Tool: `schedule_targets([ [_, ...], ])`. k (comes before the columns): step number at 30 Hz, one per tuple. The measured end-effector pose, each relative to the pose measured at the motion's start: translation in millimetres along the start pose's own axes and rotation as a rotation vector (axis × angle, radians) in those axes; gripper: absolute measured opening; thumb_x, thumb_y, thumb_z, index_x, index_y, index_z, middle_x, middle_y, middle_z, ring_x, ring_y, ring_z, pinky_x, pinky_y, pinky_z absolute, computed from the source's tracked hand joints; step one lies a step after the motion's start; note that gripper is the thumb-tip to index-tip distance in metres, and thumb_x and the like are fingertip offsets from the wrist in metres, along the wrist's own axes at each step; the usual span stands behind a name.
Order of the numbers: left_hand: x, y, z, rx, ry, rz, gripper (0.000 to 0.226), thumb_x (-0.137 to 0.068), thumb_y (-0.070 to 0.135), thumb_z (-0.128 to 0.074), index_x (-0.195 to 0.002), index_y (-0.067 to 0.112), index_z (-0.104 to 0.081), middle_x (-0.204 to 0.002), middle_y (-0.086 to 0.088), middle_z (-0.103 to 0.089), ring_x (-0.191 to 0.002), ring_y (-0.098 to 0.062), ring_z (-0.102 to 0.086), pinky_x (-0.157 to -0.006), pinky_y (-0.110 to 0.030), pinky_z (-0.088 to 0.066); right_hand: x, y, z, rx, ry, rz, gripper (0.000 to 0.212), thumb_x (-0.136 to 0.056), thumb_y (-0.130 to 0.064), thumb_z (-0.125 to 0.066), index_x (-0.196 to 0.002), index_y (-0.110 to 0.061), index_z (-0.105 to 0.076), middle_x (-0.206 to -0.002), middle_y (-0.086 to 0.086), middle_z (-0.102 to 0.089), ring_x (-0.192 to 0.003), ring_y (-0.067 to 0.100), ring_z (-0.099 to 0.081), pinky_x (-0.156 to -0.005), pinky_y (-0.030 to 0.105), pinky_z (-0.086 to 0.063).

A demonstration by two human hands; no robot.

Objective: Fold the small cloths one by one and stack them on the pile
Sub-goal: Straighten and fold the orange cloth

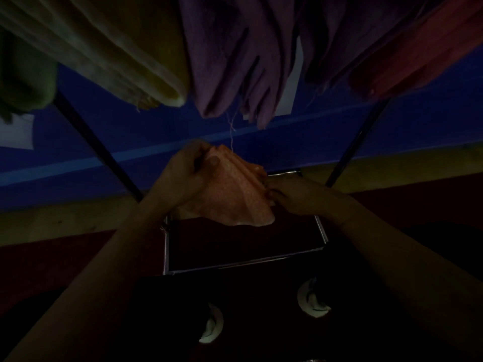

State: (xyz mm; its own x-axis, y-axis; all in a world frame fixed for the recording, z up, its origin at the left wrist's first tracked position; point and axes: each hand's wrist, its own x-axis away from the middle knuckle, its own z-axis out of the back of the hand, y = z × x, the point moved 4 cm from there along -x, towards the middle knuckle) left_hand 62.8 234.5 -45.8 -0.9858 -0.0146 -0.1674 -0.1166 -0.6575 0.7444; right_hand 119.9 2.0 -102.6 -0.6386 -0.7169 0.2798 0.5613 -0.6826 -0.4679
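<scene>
The scene is very dark. A small orange cloth [230, 194] hangs bunched in mid-air at the centre of the head view. My left hand [187, 173] grips its upper left corner, thumb on top. My right hand [295, 195] pinches its right edge at about the same height. The cloth's lower corner droops over a dark surface with a shiny metal frame [245, 265]. No stacked pile of folded cloths can be made out in the dim light.
Cloths hang from above: a yellow one [136, 61], purple ones [235, 66] and a red one [423, 56]. Two dark rack legs [96, 145] [358, 142] slant down on either side. A blue and yellow wall lies behind. My two white-tipped shoes [312, 299] show below.
</scene>
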Motion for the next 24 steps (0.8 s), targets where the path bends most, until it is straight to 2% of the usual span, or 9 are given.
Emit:
schedule_targets([
  [3, -0.3, 4.4, 0.7, 0.016, -0.001, -0.012, 0.012, -0.099, 0.031, -0.053, -0.111, 0.027, -0.052, -0.099, 0.012, -0.060, -0.092, -0.001, -0.060, -0.077, -0.021, -0.047, 2.7, -1.4, 3.0, -0.070, 0.058, 0.053, 0.036, -0.097, -0.032, -0.047, -0.130, -0.018, -0.055, -0.125, 0.002, -0.060, -0.107, 0.014, -0.057, -0.097, 0.037, -0.048],
  [5, 1.1, 11.6, 1.7, 0.067, -0.009, -0.054, 0.023, -0.100, 0.025, -0.052, -0.123, 0.024, -0.047, -0.094, 0.007, -0.061, -0.085, -0.004, -0.063, -0.075, -0.022, -0.051, 6.6, -6.8, 9.4, -0.132, 0.077, 0.094, 0.048, -0.096, -0.024, -0.052, -0.143, -0.020, -0.043, -0.136, 0.002, -0.053, -0.114, 0.011, -0.052, -0.100, 0.030, -0.043],
  [8, 4.8, 25.1, 0.7, 0.028, -0.046, -0.142, 0.036, -0.103, 0.011, -0.048, -0.135, 0.025, -0.041, -0.083, 0.004, -0.059, -0.071, -0.007, -0.059, -0.067, -0.017, -0.048, 6.7, -6.8, 6.1, -0.190, -0.048, 0.070, 0.070, -0.088, -0.056, -0.048, -0.151, -0.035, -0.025, -0.148, -0.005, -0.046, -0.125, 0.010, -0.050, -0.108, 0.035, -0.042],
  [10, 6.3, 29.2, -3.1, -0.006, -0.089, -0.162, 0.032, -0.104, 0.011, -0.046, -0.124, 0.036, -0.047, -0.100, 0.028, -0.062, -0.087, 0.011, -0.059, -0.076, -0.004, -0.042, 7.7, -8.1, 0.6, -0.241, -0.125, 0.060, 0.081, -0.082, -0.079, -0.043, -0.151, -0.041, -0.021, -0.150, -0.012, -0.042, -0.127, 0.002, -0.048, -0.110, 0.032, -0.040],
  [11, 7.5, 31.1, -4.6, -0.019, -0.102, -0.159, 0.033, -0.104, 0.010, -0.046, -0.115, 0.041, -0.048, -0.102, 0.046, -0.056, -0.094, 0.022, -0.053, -0.080, 0.003, -0.036, 8.4, -11.3, -0.3, -0.276, -0.140, 0.077, 0.082, -0.081, -0.082, -0.043, -0.150, -0.041, -0.023, -0.148, -0.017, -0.042, -0.124, -0.004, -0.048, -0.108, 0.029, -0.040],
  [13, 7.9, 31.3, -5.0, -0.028, -0.115, -0.149, 0.037, -0.103, 0.010, -0.048, -0.108, 0.047, -0.047, -0.102, 0.055, -0.050, -0.099, 0.027, -0.049, -0.085, 0.005, -0.032, 9.4, -16.0, 0.9, -0.296, -0.136, 0.098, 0.079, -0.082, -0.079, -0.045, -0.149, -0.040, -0.026, -0.146, -0.019, -0.044, -0.122, -0.007, -0.048, -0.106, 0.026, -0.041],
  [17, 6.8, 26.5, 0.4, 0.009, -0.113, -0.129, 0.025, -0.102, 0.013, -0.051, -0.108, 0.038, -0.055, -0.100, 0.028, -0.062, -0.098, 0.010, -0.059, -0.084, -0.002, -0.040, 6.3, -9.8, 3.5, -0.263, -0.101, -0.035, 0.069, -0.084, -0.081, -0.031, -0.140, -0.042, -0.040, -0.142, -0.011, -0.052, -0.120, 0.005, -0.055, -0.106, 0.034, -0.045],
  [20, 7.0, 28.3, 5.5, 0.011, -0.076, -0.138, 0.022, -0.101, 0.013, -0.052, -0.106, 0.034, -0.056, -0.098, 0.019, -0.064, -0.094, 0.003, -0.061, -0.080, -0.006, -0.043, 6.3, -8.7, 7.7, -0.296, -0.018, -0.114, 0.050, -0.099, -0.059, -0.033, -0.120, -0.027, -0.065, -0.117, -0.006, -0.067, -0.102, 0.008, -0.063, -0.099, 0.034, -0.049],
  [24, 4.9, 24.0, 8.0, 0.058, -0.092, -0.125, 0.007, -0.102, 0.017, -0.052, -0.103, 0.020, -0.059, -0.097, 0.007, -0.064, -0.091, -0.007, -0.063, -0.078, -0.012, -0.047, 7.5, -4.8, 16.3, -0.334, -0.004, -0.125, 0.047, -0.100, -0.056, -0.037, -0.108, -0.024, -0.070, -0.104, -0.007, -0.071, -0.096, 0.008, -0.065, -0.094, 0.034, -0.052],
])
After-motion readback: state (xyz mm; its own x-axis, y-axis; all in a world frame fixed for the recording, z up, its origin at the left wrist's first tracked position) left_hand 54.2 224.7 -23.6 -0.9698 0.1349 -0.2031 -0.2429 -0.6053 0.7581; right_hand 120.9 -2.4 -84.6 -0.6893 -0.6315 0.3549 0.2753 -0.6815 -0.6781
